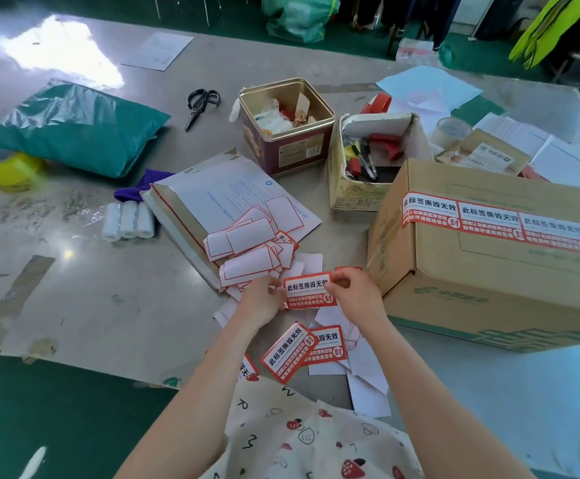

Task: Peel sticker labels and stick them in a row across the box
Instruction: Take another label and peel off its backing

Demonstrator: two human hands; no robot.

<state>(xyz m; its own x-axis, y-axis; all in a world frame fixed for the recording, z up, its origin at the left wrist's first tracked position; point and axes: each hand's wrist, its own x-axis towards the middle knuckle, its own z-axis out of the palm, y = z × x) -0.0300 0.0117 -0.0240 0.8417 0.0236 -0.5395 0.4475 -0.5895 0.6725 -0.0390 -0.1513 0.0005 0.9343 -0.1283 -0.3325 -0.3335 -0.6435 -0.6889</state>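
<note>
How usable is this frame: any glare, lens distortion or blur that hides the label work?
Head view: strong window glare washes out the table at far left; wide-angle bending curves the table edges and cardboard box; corners go soft. The sticker label pinched by the left hand and right hand stays evenly lit and legible.

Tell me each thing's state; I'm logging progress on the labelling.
Cardboard box: closed, three labels stuck in a row.
Held label: pinched by left hand and right hand.
Tin: open, lidless.
Small carton: open, holding tools.
Scissors: closed.
</note>
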